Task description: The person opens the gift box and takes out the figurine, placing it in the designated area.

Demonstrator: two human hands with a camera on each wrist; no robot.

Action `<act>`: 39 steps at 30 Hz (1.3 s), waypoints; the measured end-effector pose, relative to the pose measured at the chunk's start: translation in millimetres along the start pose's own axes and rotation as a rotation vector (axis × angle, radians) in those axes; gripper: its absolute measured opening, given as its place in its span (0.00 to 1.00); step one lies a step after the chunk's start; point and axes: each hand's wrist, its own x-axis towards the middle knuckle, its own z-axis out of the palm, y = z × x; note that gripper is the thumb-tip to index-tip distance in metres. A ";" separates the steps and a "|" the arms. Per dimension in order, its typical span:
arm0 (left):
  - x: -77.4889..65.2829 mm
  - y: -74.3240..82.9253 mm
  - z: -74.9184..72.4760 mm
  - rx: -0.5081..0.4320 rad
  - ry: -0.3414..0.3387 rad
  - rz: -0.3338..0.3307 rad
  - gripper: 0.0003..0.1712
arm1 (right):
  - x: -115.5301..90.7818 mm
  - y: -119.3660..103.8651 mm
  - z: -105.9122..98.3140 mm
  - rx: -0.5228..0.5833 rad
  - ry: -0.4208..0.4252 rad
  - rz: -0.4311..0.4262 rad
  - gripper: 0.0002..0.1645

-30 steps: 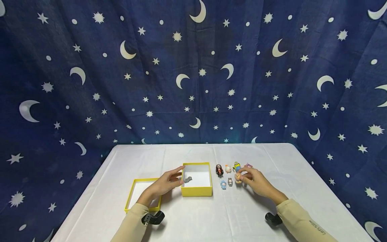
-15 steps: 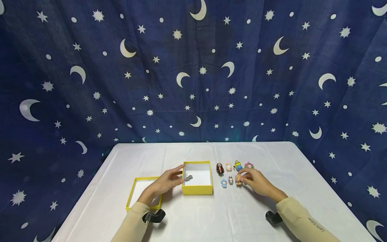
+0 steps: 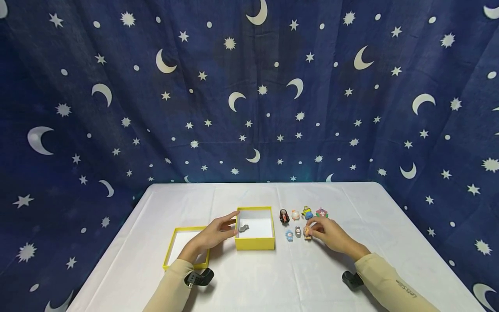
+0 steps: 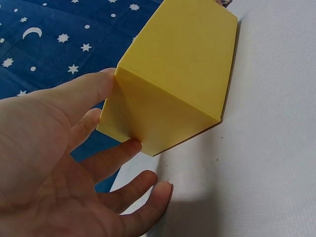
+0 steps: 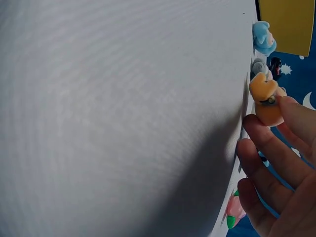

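Note:
The thumb and index finger of my right hand (image 3: pixel 329 234) pinch a small orange figurine (image 5: pixel 269 101). It appears upright on the table, at the right end of a front row with a grey figurine (image 3: pixel 298 232) and a blue one (image 3: pixel 289 235). My left hand (image 3: pixel 212 236) lies along the left wall of an uncovered yellow box (image 3: pixel 255 244), its thumb and fingertips touching that side, as the left wrist view (image 4: pixel 74 148) shows from close by. A small grey figurine (image 3: pixel 243 228) lies inside the box, against the left.
Behind the front row stand a dark-haired doll (image 3: pixel 284 217), a pale round figurine (image 3: pixel 295 215), a yellow-and-blue minion figurine (image 3: pixel 307 212) and a pink-and-green one (image 3: pixel 322 212). The yellow-rimmed box lid (image 3: pixel 171 248) lies left, partly under my left forearm. A starry blue curtain (image 3: pixel 249 108) hangs behind the white table (image 3: pixel 265 286).
My right hand has lowered the orange figurine slightly to the table surface, level with the front row. My left hand stays at the box. The whole head view has shifted slightly.

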 end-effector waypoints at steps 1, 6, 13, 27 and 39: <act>0.2 0.1 -0.2 0.001 0.000 -0.001 0.38 | 0.1 -0.4 0.0 -0.008 -0.002 0.006 0.09; 0.3 0.3 -0.3 0.010 0.004 -0.012 0.38 | -0.1 -1.5 1.8 -0.040 0.016 0.019 0.09; 0.2 1.0 0.8 0.013 0.012 -0.025 0.38 | 0.1 -2.2 2.7 -0.093 0.076 0.011 0.05; -1.7 1.8 2.8 0.016 0.023 -0.029 0.37 | 0.3 1.6 0.6 -0.104 0.062 -0.021 0.06; -3.4 2.0 2.4 0.015 0.014 -0.016 0.37 | -0.8 1.3 -2.0 -0.083 0.072 -0.045 0.11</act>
